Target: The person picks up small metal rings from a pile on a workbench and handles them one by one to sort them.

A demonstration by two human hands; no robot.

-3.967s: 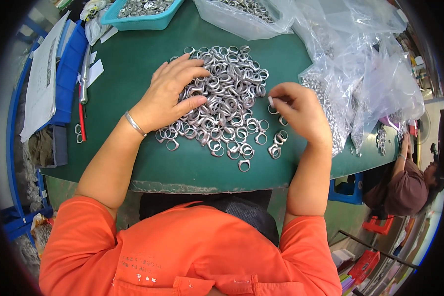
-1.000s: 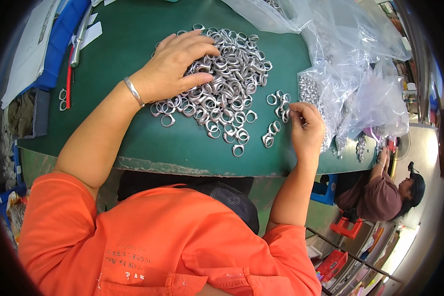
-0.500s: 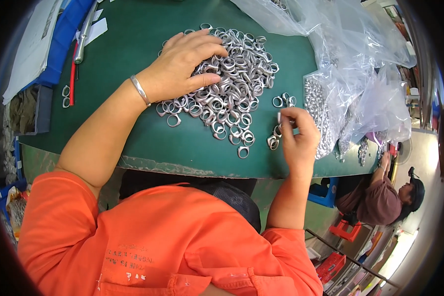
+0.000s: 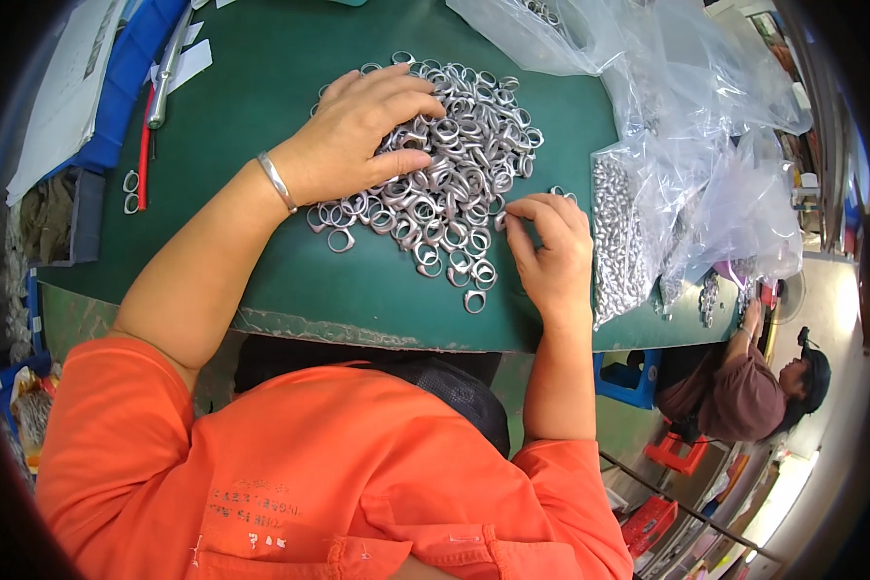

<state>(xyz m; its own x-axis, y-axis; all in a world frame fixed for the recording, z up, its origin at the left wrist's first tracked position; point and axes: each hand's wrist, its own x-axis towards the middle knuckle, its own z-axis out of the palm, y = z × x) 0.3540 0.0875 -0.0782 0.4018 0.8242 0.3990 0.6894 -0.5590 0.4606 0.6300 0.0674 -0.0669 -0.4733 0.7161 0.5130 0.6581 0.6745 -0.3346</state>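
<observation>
A large heap of silver-grey metal rings (image 4: 469, 145) lies on the green tabletop (image 4: 232, 116). My left hand (image 4: 358, 126), with a metal bangle (image 4: 277, 184) at its wrist, rests palm down over the heap's left side, fingers spread and holding none of them. At the heap's lower right edge, my right hand (image 4: 556, 253) pinches a ring (image 4: 500, 221) between thumb and fingertips. A few rings behind that hand are mostly hidden by it. One single ring (image 4: 475, 302) sits apart at the heap's near end.
Clear plastic bags (image 4: 638, 213) of small silver pieces cover the right side. On the left are a blue tray (image 4: 126, 97), a red stick (image 4: 146, 155), a metal rod (image 4: 169, 72) and two rings (image 4: 130, 191). Another person (image 4: 744, 391) sits farther right.
My right hand has moved left from the small group of rings to the edge of the heap. My left hand stays spread on the heap.
</observation>
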